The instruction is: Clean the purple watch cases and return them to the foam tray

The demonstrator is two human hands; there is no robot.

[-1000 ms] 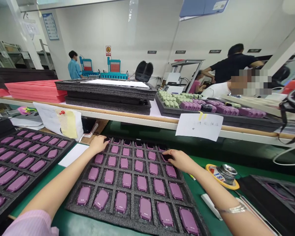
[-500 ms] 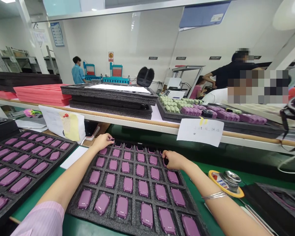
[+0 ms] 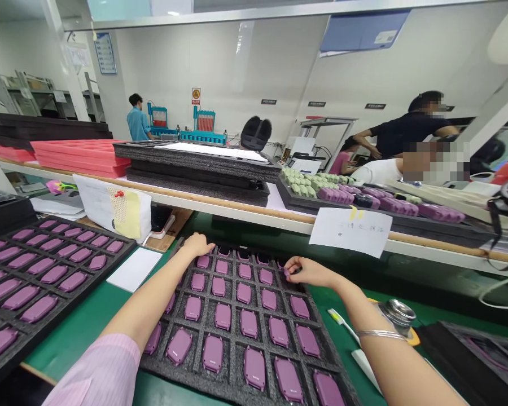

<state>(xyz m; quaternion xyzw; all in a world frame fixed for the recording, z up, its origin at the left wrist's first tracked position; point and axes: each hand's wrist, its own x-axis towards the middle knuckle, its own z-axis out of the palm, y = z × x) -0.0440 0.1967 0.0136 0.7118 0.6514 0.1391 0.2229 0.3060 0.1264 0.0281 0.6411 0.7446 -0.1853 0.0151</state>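
Observation:
A black foam tray with square compartments holds rows of purple device casings on the green bench. My left hand reaches over the tray's far left part, fingers closed near a casing in the back row; what it holds, if anything, is hidden. At the tray's far right, my right hand pinches a purple casing, mostly covered by the fingers. The compartment just below that hand has no casing in it.
A second tray of purple casings lies at left, with a white card between the trays. A shelf edge crosses behind my hands. A toothbrush and round metal-topped object lie right.
My left hand has shifted right across the tray's back row. My right hand has turned, and a purple piece now shows at its fingertips. The view has moved slightly.

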